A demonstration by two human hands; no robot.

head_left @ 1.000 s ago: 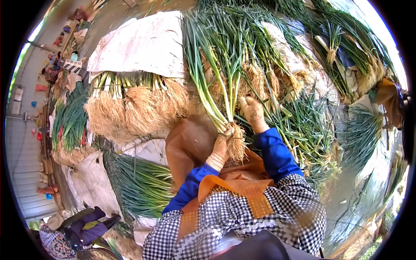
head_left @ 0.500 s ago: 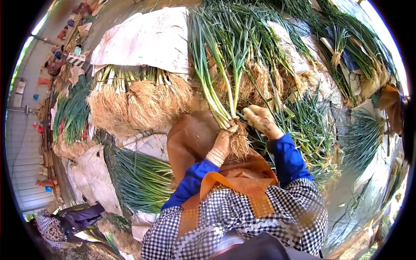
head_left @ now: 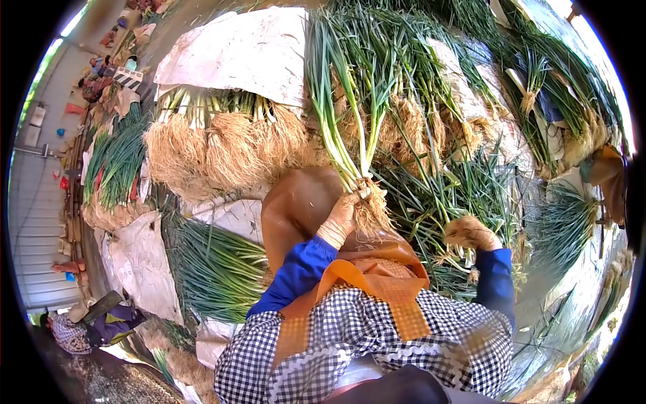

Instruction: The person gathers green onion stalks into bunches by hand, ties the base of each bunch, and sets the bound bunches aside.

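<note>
My left hand (head_left: 340,217) is closed around the lower stems of a bunch of green onions (head_left: 348,156), just above their pale roots. The leaves of that bunch point away from me, over a row of rooted onions. My right hand (head_left: 471,234) is off to the right, over a loose heap of green leaves (head_left: 474,192); its fingers are curled and blurred, and whether they hold anything is hidden. An orange-brown apron (head_left: 299,202) covers my knee, left of the held bunch.
A pale sheet (head_left: 235,57) covers bundles with tan roots (head_left: 232,148) at the upper left. More green onions (head_left: 219,269) lie left of my knee. Another person (head_left: 94,330) is at the lower left. A brown post-like shape (head_left: 609,182) stands at the right edge.
My right hand has moved away from the held bunch, to the right and nearer to me, over the leaf heap. My left hand keeps its hold on the bunch. The view has shifted slightly.
</note>
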